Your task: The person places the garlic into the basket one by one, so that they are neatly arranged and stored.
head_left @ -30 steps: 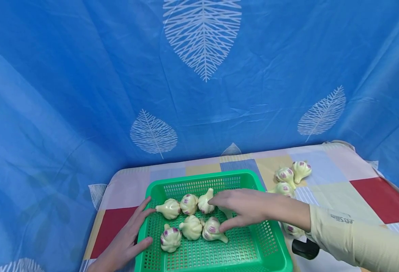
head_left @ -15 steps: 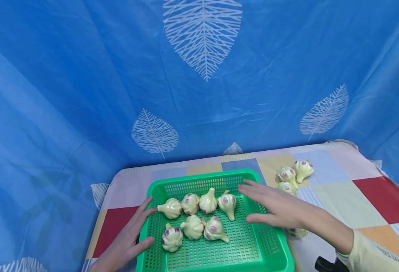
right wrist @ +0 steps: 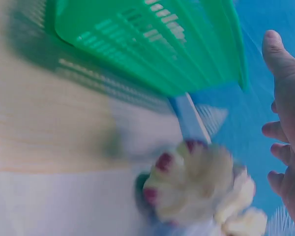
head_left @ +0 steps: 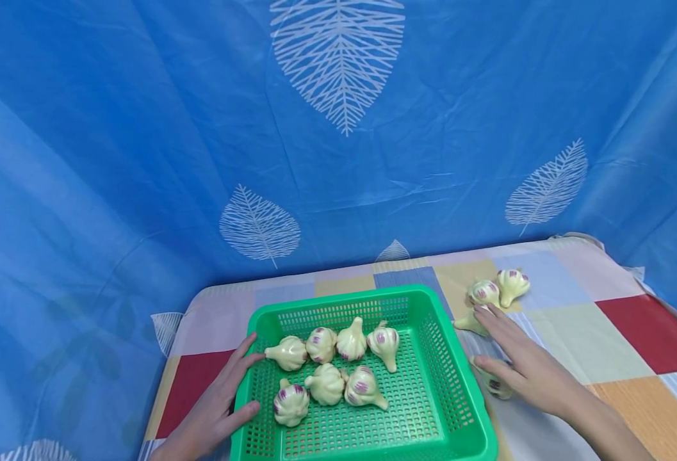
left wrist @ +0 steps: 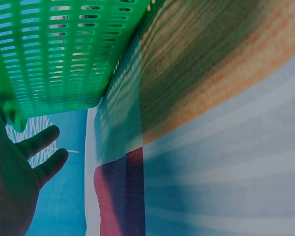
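A green plastic basket point(head_left: 350, 442) holds several garlic bulbs with purple streaks, among them one garlic bulb point(head_left: 383, 346) at the right end of the back row. My left hand point(head_left: 214, 403) rests at the basket's left rim, fingers spread; in the left wrist view, fingers of the left hand point(left wrist: 19, 172) extend beside the slotted wall. Right of the basket, my right hand point(head_left: 525, 374) hovers over loose bulbs with nothing gripped. Its fingers partly cover one garlic bulb point(head_left: 469, 324), and its thumb is above a nearer garlic bulb point(head_left: 496, 386). The right wrist view shows a blurred garlic bulb point(right wrist: 187, 182) below the hand.
Two further garlic bulbs point(head_left: 512, 285) lie toward the back right. A patchwork checked cloth point(head_left: 620, 339) covers the table. Behind it hangs a blue curtain point(head_left: 442, 128) with white leaf prints.
My right hand has left the garlic bulb at the right of the basket's back row and moved out right, over the loose bulbs. The left hand has stayed at the rim.
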{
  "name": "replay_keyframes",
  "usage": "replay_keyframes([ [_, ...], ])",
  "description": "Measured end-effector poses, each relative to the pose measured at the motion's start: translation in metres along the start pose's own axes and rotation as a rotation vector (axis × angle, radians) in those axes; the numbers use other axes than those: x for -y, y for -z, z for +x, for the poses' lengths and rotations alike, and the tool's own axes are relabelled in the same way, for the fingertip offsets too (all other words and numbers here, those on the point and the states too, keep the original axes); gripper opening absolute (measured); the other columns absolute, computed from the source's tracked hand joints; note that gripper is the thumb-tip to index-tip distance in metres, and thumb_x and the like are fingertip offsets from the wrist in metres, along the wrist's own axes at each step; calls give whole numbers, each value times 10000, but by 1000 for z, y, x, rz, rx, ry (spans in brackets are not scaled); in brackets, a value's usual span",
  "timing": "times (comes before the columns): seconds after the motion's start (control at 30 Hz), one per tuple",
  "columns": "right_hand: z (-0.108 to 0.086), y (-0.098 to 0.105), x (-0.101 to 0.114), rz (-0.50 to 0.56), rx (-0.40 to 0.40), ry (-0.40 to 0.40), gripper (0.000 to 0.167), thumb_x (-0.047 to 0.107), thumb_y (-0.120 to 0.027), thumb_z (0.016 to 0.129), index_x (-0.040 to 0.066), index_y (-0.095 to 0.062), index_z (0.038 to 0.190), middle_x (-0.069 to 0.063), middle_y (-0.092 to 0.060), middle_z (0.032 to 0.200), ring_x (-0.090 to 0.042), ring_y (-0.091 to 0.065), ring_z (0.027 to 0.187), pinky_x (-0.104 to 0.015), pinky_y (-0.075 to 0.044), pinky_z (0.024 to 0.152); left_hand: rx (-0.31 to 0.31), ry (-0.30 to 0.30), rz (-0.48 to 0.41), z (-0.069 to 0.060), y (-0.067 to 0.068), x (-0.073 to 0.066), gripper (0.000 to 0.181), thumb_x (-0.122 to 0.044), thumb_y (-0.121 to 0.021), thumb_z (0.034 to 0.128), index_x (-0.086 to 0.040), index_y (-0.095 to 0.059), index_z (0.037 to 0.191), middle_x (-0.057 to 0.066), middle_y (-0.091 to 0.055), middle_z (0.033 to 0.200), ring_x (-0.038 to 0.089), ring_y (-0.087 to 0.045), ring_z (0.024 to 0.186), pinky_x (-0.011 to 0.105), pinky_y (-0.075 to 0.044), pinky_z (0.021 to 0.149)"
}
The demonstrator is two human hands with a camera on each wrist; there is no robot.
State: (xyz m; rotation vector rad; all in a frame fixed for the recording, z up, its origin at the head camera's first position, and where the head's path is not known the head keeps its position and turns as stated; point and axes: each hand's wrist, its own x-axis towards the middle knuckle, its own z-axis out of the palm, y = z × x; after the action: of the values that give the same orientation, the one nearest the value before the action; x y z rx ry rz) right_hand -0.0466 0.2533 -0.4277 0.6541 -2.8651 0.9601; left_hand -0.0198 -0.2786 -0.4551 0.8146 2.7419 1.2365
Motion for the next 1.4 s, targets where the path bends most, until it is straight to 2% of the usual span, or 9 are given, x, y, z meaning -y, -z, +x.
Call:
replay_keyframes([
  [0.1, -15, -2, -14, 51, -63, -49, 740, 232, -654, 990, 152, -261, 1612, -207, -254, 1623, -287, -93, 1533, -700, -156, 1132, 6, -5, 5, 1, 0, 0, 646, -159, -637, 971, -206, -348, 1548, 62, -85, 1679, 87, -120, 1489, 351, -534, 955],
  [0.2, -29, -6, -25, 68, -120, -73, 742, 193, -659, 985, 163, -263, 1612, -242, -287, 1598, -132, -85, 1524, -350, -84, 1215, 10, -6, 3, 1, 0, 1, 647, -160, -638, 971, -206, -348, 1547, 60, -84, 1679, 88, -119, 1489, 353, -531, 960],
  [0.33, -42, -17, -34, 98, -207, -79, 814, 144, -748, 911, 192, -312, 1597, -165, -372, 1573, 145, -145, 1392, -22, -112, 1019, 6, -7, 6, 0, 0, 1, 649, -153, -637, 970, -203, -347, 1549, 66, -85, 1679, 68, -108, 1488, 353, -533, 958],
  [0.43, -51, -27, -40, 218, -262, -91, 876, 49, -800, 844, 154, -338, 1581, -10, -404, 1557, 143, -230, 1375, -25, -199, 1037, 7, -6, 12, 0, -1, 1, 653, -157, -636, 971, -208, -342, 1552, 68, -83, 1679, 64, -106, 1488, 353, -531, 960],
  [0.53, -62, -41, -47, 417, -301, -111, 905, -77, -775, 826, 74, -297, 1580, 141, -414, 1516, 117, -302, 1371, -52, -303, 1025, 11, -4, 6, 0, -1, 1, 656, -159, -634, 972, -211, -337, 1555, 64, -80, 1680, 69, -103, 1489, 356, -527, 967],
  [0.67, -73, -56, -55, 711, -369, -54, 892, -270, -666, 791, -68, -239, 1548, 102, -464, 1492, 49, -377, 1373, -93, -339, 1038, 8, -5, 0, 1, -1, 1, 653, -153, -634, 969, -205, -344, 1552, 67, -85, 1679, 59, -104, 1486, 351, -533, 956],
  [0.77, -75, -60, -59, 816, -389, -17, 891, -323, -631, 768, -90, -244, 1536, 44, -478, 1490, 14, -394, 1375, -106, -338, 1049, 7, -4, 0, 1, 0, 1, 648, -155, -637, 968, -202, -350, 1546, 71, -89, 1677, 45, -108, 1479, 342, -541, 939],
  [1.07, -72, -54, -54, 618, -317, -222, 907, -112, -761, 824, 0, -251, 1566, 117, -438, 1464, 143, -372, 1308, -66, -353, 999, 8, -5, -16, 1, -1, 0, 645, -136, -634, 967, -197, -352, 1543, 86, -88, 1674, 15, -96, 1469, 333, -546, 928],
  [1.4, -66, -56, -58, 660, -263, -143, 847, -154, -751, 804, -39, -318, 1524, 60, -489, 1473, 79, -430, 1318, -76, -361, 1003, -10, 28, -50, 0, -3, 0, 638, -160, -638, 963, -206, -365, 1538, 65, -102, 1675, 16, -109, 1464, 310, -558, 890],
])
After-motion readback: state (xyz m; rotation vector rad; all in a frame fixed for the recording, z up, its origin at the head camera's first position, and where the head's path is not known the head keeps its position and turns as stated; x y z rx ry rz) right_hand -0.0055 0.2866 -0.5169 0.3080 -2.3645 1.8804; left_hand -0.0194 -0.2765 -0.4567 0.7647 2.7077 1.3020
